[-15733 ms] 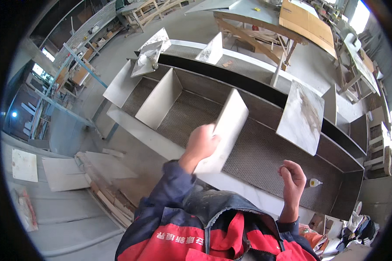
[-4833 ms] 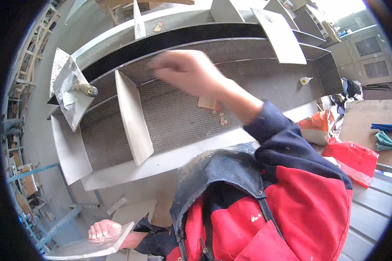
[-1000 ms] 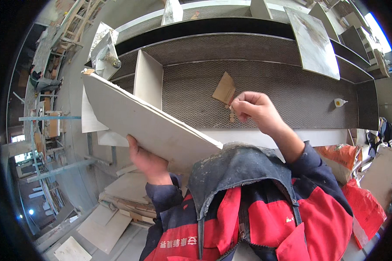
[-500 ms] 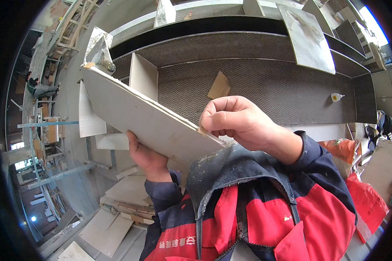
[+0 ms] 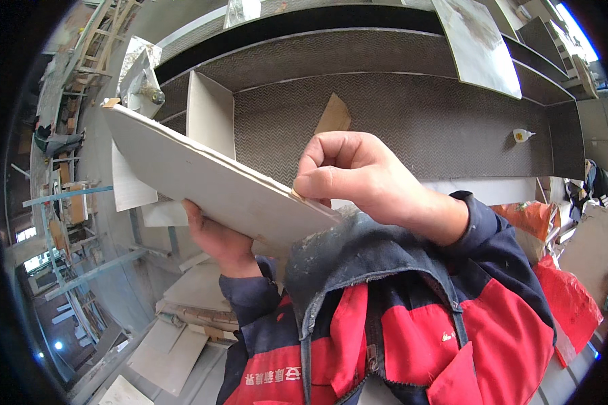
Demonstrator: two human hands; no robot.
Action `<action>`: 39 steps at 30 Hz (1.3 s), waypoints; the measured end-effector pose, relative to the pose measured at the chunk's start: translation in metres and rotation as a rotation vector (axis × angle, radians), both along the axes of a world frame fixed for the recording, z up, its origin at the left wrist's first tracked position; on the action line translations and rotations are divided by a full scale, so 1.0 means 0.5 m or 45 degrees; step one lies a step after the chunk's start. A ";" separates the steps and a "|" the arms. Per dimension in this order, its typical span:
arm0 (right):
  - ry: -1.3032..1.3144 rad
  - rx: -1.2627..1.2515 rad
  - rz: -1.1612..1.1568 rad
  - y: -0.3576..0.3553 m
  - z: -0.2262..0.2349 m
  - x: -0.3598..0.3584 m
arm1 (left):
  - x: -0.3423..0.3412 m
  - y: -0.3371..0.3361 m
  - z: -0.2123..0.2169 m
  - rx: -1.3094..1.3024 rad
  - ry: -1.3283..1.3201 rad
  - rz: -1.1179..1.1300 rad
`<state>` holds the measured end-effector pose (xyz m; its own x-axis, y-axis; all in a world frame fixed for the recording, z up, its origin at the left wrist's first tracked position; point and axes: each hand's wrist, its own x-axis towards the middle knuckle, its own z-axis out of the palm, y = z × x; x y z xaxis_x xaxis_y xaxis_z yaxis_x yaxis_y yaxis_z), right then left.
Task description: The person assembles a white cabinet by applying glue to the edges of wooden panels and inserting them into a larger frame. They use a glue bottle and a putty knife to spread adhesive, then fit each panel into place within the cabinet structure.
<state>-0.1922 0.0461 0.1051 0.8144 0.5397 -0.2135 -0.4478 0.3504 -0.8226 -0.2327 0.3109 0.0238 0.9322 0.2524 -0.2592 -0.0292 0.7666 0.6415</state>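
A light grey board (image 5: 196,172) slants across my front, its long edge showing a double layer. My left hand (image 5: 221,239) grips the board at its near side, thumb on the face and the other fingers hidden beneath. At the board's far edge, near its right end, my right hand (image 5: 358,175) pinches a small tan piece (image 5: 297,194) against the edge. Most of that piece is hidden by the fingers, so I cannot tell its kind. A brown cardboard scrap (image 5: 334,116) lies just beyond my right hand, in a long box-like cabinet (image 5: 439,128) with a dark zigzag-patterned inside.
A marbled panel (image 5: 479,50) rests across the cabinet's right part. A small white bottle (image 5: 521,136) lies in the cabinet, and a clear plastic bag (image 5: 142,88) stands past the board's left end. Several loose panels (image 5: 172,351) lie lower left; a red bag (image 5: 566,307) is at right.
My right hand and the tan piece have shifted slightly left, toward the board's far-left end. The board and left hand also sit a little further left in view.
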 end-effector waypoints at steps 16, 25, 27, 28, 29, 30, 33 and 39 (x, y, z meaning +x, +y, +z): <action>-0.494 -0.818 -0.386 -0.137 -0.197 0.065 | 0.000 0.041 0.001 0.092 0.073 0.180; -0.911 -1.528 -0.142 -0.099 -0.464 -0.014 | -0.023 0.067 0.034 0.144 0.181 0.355; -0.960 -1.525 -0.092 -0.079 -0.460 0.001 | -0.046 0.135 -0.010 -0.028 -0.110 0.047; -0.997 -1.579 -0.039 -0.071 -0.461 0.011 | -0.053 0.155 -0.024 -0.119 -0.256 -0.106; -1.037 -1.640 0.013 -0.068 -0.462 0.024 | -0.040 0.119 -0.001 -0.006 -0.092 0.078; -1.047 -1.680 0.046 -0.066 -0.463 0.033 | -0.029 0.077 0.024 0.106 0.075 0.262; -1.086 -1.756 0.165 -0.059 -0.464 0.054 | -0.032 0.071 0.028 0.191 0.201 0.395; -0.918 -1.776 0.284 -0.053 -0.457 0.082 | -0.027 0.044 0.036 0.238 0.234 0.414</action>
<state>-0.1513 0.0198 -0.1234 0.8940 0.3765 -0.2428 0.2257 -0.8466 -0.4820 -0.2464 0.3327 0.0418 0.7388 0.5843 -0.3356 -0.1225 0.6062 0.7858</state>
